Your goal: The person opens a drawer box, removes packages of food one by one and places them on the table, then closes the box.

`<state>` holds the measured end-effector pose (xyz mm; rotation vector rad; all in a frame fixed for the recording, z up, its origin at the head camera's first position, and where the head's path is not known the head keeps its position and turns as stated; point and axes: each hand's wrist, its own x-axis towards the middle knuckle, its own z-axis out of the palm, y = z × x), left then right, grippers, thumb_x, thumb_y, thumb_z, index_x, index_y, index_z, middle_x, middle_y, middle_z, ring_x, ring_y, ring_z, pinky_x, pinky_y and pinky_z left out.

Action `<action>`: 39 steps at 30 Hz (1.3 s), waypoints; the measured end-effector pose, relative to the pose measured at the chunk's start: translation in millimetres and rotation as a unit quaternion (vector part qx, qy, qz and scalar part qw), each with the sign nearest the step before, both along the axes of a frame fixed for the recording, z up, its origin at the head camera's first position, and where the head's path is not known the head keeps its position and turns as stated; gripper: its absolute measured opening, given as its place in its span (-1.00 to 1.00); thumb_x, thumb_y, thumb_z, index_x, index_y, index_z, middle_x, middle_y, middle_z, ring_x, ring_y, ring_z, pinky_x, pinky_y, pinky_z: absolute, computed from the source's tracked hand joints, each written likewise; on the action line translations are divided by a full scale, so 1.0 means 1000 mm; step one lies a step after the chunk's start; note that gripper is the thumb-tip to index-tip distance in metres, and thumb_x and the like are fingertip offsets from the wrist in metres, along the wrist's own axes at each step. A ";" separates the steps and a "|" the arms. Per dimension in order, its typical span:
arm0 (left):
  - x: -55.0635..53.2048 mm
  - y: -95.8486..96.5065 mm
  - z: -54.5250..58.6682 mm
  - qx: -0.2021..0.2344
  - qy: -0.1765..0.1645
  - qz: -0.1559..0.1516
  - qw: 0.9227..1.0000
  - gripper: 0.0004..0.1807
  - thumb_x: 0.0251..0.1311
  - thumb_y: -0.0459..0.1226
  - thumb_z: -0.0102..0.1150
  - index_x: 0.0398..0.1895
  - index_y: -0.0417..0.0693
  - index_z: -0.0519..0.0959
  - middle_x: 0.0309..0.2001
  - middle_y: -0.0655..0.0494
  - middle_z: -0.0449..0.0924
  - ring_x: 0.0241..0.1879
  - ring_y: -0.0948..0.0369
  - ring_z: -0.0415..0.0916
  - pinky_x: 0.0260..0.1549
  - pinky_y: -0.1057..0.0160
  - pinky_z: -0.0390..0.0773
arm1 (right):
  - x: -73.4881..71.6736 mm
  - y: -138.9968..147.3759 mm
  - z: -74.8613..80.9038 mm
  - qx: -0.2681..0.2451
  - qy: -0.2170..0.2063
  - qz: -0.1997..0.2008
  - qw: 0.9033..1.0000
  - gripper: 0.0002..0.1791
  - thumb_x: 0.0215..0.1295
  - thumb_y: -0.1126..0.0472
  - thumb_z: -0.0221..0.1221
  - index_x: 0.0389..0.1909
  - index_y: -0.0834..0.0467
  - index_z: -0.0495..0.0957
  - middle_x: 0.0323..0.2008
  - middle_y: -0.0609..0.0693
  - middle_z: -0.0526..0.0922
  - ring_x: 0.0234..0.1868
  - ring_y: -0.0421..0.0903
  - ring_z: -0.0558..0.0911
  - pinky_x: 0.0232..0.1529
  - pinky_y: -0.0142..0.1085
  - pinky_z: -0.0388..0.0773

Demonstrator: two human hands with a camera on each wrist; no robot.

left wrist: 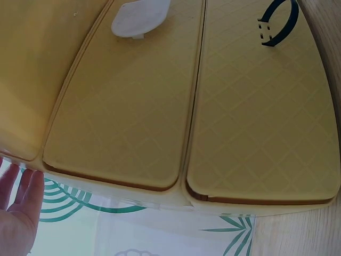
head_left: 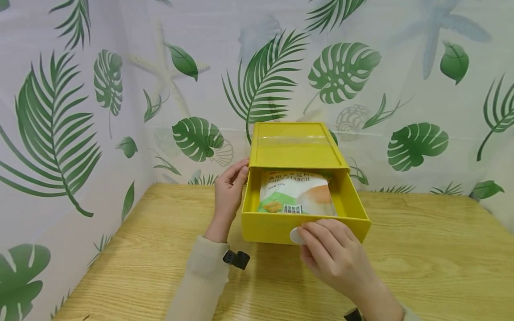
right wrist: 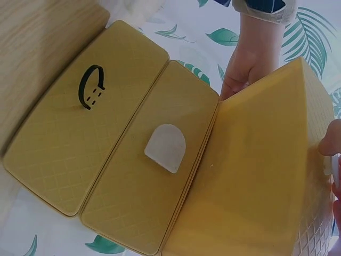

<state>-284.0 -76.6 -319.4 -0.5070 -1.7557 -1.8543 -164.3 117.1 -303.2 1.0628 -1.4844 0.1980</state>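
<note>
A yellow drawer cabinet (head_left: 297,156) has its top drawer (head_left: 265,228) pulled out towards me. Inside lies a white, green and orange bag of corn starch (head_left: 291,192), its far end under the cabinet's top. My right hand (head_left: 339,254) pinches the white handle (head_left: 297,236) on the drawer front. At the cabinet's left side, by the drawer's inner end, my left hand (head_left: 230,191) rests its extended fingers against the edge. The left wrist view shows those fingers (left wrist: 34,186) touching the side from below the drawer line.
Below the pulled-out drawer are two closed drawers, one with a white tab handle (right wrist: 168,146), the lowest with a black loop handle (right wrist: 85,88). The cabinet stands on a wooden table (head_left: 421,254), near a leaf-patterned cloth backdrop (head_left: 361,133).
</note>
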 end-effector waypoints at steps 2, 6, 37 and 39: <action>-0.002 0.000 -0.002 -0.001 0.004 0.002 1.000 -0.70 0.20 -0.32 0.02 -0.07 -0.33 0.52 -0.05 -0.09 0.52 -0.17 0.23 0.49 -0.28 0.36 0.50 | 0.000 0.000 0.000 0.000 -0.002 0.001 1.000 -0.78 0.14 0.32 -0.04 -0.47 0.36 0.54 -0.46 0.16 0.57 -0.49 0.05 0.50 -0.44 -0.19 0.45; -0.003 0.000 -0.003 0.000 0.012 0.000 1.000 -0.70 0.20 -0.29 0.02 -0.07 -0.32 0.52 -0.06 -0.07 0.52 -0.17 0.22 0.49 -0.28 0.33 0.51 | 0.001 0.000 0.001 -0.001 0.001 0.002 1.000 -0.78 0.15 0.33 -0.04 -0.48 0.36 0.54 -0.46 0.16 0.57 -0.49 0.05 0.50 -0.45 -0.19 0.45; 0.001 0.000 -0.001 -0.004 0.001 0.000 1.000 -0.71 0.20 -0.34 0.00 -0.08 -0.34 0.52 -0.04 -0.10 0.51 -0.13 0.15 0.48 -0.27 0.36 0.50 | 0.011 -0.003 0.008 0.012 -0.007 0.025 1.000 -0.79 0.11 0.32 -0.05 -0.52 0.33 0.52 -0.51 0.12 0.56 -0.53 0.01 0.48 -0.51 -0.22 0.43; 0.000 0.000 -0.001 -0.005 0.003 0.003 1.000 -0.71 0.20 -0.31 0.01 -0.08 -0.32 0.52 -0.04 -0.08 0.51 -0.13 0.17 0.48 -0.27 0.36 0.50 | 0.011 -0.002 0.008 0.014 -0.013 0.025 0.999 -0.79 0.13 0.31 -0.05 -0.51 0.33 0.52 -0.50 0.12 0.55 -0.52 0.01 0.48 -0.50 -0.22 0.43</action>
